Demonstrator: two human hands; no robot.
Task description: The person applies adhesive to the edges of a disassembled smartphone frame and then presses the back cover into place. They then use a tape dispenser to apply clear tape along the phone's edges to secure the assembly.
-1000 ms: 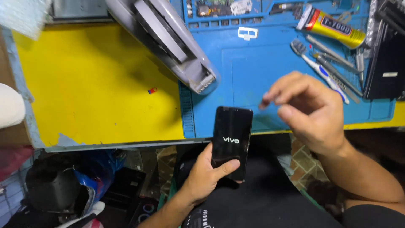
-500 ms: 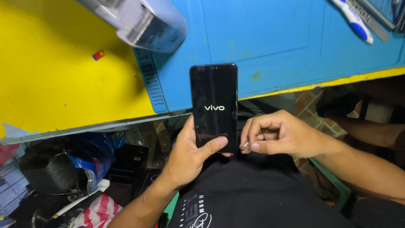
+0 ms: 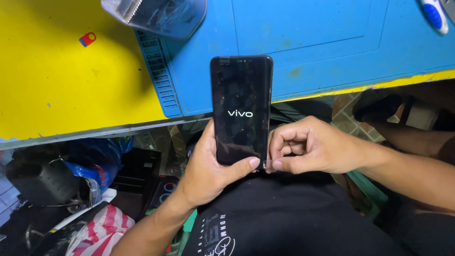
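A black smartphone (image 3: 241, 104) stands upright in front of me, its dark screen showing a small white logo. My left hand (image 3: 208, 170) grips its lower part from behind, thumb laid across the bottom of the screen. My right hand (image 3: 313, 147) is curled beside the phone's lower right edge, with thumb and forefinger pinched against that edge. The phone's top overlaps the front edge of a blue work mat (image 3: 308, 42).
The mat lies on a yellow table (image 3: 61, 90). A grey device (image 3: 156, 16) sits at the mat's top left, a small red piece (image 3: 87, 39) on the yellow surface, a blue-and-white tool (image 3: 433, 16) at top right. Bags and clutter (image 3: 71, 189) fill the floor below left.
My right hand dropped from above the mat to the phone's lower right edge and pinched there. The phone rose closer to the camera. The view shifted down and nearer.
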